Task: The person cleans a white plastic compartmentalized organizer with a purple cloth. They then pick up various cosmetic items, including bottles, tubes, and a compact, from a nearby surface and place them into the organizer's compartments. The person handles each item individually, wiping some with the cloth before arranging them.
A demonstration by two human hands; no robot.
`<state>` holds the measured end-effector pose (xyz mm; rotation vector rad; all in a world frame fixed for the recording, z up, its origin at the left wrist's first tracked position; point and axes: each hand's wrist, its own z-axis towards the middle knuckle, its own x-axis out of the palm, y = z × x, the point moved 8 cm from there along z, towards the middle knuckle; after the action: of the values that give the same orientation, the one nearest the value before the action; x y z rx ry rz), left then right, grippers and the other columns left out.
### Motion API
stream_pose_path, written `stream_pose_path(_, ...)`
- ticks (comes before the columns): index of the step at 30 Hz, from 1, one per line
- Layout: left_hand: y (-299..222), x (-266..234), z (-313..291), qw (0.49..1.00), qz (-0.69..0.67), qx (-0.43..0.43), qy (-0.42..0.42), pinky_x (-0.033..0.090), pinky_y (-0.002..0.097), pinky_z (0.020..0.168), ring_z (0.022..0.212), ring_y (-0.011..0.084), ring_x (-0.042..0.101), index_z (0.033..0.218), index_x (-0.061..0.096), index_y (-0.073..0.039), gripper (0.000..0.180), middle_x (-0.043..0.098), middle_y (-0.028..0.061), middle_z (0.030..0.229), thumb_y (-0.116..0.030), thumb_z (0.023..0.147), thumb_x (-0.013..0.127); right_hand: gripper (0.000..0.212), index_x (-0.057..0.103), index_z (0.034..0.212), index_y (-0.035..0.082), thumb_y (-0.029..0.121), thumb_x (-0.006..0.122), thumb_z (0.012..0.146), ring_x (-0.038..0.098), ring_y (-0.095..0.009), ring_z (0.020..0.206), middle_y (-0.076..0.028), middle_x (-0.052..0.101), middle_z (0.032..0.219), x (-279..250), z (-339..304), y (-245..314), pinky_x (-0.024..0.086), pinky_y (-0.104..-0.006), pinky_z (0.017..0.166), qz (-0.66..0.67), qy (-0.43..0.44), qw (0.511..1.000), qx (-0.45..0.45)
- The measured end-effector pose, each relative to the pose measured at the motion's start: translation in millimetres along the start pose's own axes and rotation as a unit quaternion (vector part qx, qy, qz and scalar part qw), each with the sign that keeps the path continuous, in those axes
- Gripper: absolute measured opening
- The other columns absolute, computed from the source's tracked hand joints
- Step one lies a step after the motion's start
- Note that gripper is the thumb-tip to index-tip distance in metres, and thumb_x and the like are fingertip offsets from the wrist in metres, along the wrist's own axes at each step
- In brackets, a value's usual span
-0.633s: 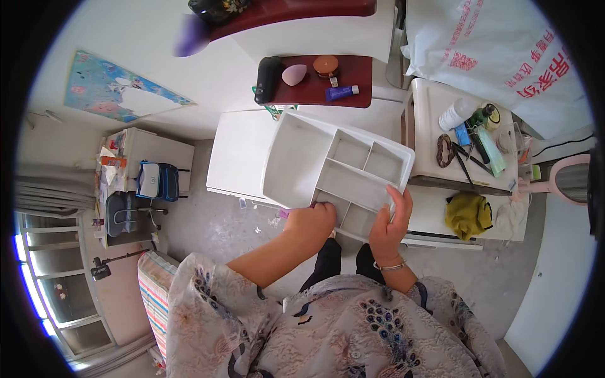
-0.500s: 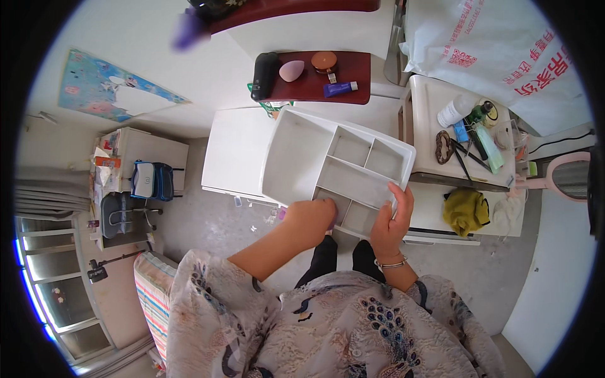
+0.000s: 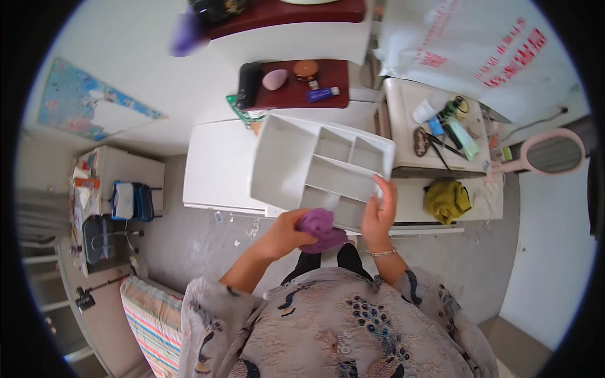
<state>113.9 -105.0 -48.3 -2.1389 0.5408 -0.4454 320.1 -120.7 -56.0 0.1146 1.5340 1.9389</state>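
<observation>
A white divided tray [image 3: 283, 151] is tilted in front of me, with one large compartment on the left and several smaller ones on the right. My right hand [image 3: 379, 217] grips its near right edge, thumb and fingers over the wall. A crumpled purple cloth [image 3: 320, 227] is bunched in my left hand [image 3: 282, 235], just off the tray's near edge. The cloth covers part of that edge and hides some of my left fingers. No loose items show in the tray's compartments.
Behind the tray, a dark red shelf [image 3: 287, 93] bears a pink makeup sponge [image 3: 275, 79], a round brown compact [image 3: 306, 69] and a purple tube [image 3: 322, 94]. Bottles and brushes lie on the white unit [image 3: 403, 107] at right, near an olive cloth [image 3: 447, 201] and pink mirror [image 3: 554, 151].
My left hand has come out of the tray's near compartments toward me and left, bringing the purple cloth into full view. My right hand keeps its hold on the tray.
</observation>
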Motion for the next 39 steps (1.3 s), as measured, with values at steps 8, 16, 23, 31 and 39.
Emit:
stream_pose_path(8, -59.7, 90.9, -15.8, 0.804, 0.534, 0.235, -0.117, 0.052, 0.0385, 0.071, 0.089, 0.0292, 0.064, 0.122, 0.048, 0.000, 0.054, 0.060, 0.0159, 0.109, -0.007, 0.070, 0.062, 0.051, 0.028, 0.139, 0.000, 0.011, 0.046, 0.092, 0.040, -0.023, 0.123, -0.014, 0.041, 0.133, -16.7, 7.8, -24.0, 0.030, -0.0357, 0.103, 0.266, 0.014, 0.959, 0.096)
stream_pose_path(16, -40.7, 145.2, 52.7, 0.753, 0.642, 0.125, -0.071, 0.053, 0.0394, 0.065, 0.086, 0.0296, 0.063, 0.114, 0.051, -0.003, 0.047, 0.054, 0.0124, 0.108, -0.014, 0.070, 0.065, 0.064, 0.018, 0.141, 0.000, 0.004, 0.046, 0.083, 0.033, -0.023, 0.127, -0.017, 0.029, 0.141, -30.0, 33.9, -34.9, 0.026, -0.0352, 0.106, 0.272, 0.133, 0.949, 0.084)
stream_pose_path(23, -28.3, 145.3, 71.4, 0.781, 0.614, 0.100, -0.054, 0.053, 0.0402, 0.064, 0.081, 0.0299, 0.064, 0.107, 0.057, -0.004, 0.034, 0.057, 0.0121, 0.101, -0.013, 0.074, 0.063, 0.063, 0.006, 0.145, 0.002, 0.015, 0.041, 0.094, 0.033, -0.024, 0.127, -0.017, 0.027, 0.142, -16.0, 22.4, -40.5, 0.027, -0.0346, 0.106, 0.301, 0.138, 0.937, 0.107)
stream_pose_path(31, -21.4, 147.0, 44.0, 0.732, 0.677, 0.068, -0.033, 0.052, 0.0398, 0.067, 0.081, 0.0296, 0.064, 0.098, 0.061, -0.005, 0.028, 0.058, 0.0124, 0.099, -0.012, 0.072, 0.061, 0.062, 0.007, 0.145, 0.000, 0.017, 0.039, 0.094, 0.034, -0.025, 0.128, -0.017, 0.028, 0.142, -12.9, 5.3, -26.6, 0.027, -0.0354, 0.106, 0.259, 0.132, 0.954, 0.081)
stream_pose_path(39, -46.0, 161.3, 38.6, 0.745, 0.657, 0.088, -0.066, 0.053, 0.0386, 0.064, 0.079, 0.0262, 0.065, 0.115, 0.053, -0.003, 0.045, 0.057, 0.0076, 0.109, -0.016, 0.072, 0.062, 0.063, 0.009, 0.145, 0.000, 0.014, 0.039, 0.091, 0.036, -0.025, 0.127, -0.016, 0.031, 0.141, -33.8, 13.0, -16.0, 0.028, -0.0345, 0.105, 0.301, 0.144, 0.936, 0.109)
